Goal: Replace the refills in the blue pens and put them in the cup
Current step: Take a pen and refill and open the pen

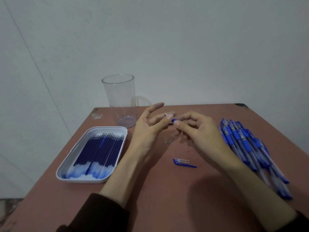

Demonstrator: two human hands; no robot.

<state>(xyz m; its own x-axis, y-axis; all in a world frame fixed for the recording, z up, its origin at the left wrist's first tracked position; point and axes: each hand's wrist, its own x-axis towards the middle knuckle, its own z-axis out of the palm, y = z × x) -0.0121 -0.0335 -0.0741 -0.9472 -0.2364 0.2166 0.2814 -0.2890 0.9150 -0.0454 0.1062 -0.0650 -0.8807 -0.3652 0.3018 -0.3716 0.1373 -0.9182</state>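
Right of the cup (119, 101), right hand (200, 129) grips a pen (174, 121) while left hand (150, 126) pinches its end, likely to unscrew

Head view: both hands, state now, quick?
Left hand: fingers loose, one tip at the blue pen part; grip cannot be told.
Right hand: pinching the blue pen part.

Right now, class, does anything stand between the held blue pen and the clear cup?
Nothing but the left hand itself, touching the blue pen on the side facing the cup; the right hand pinches it. The cup is empty.
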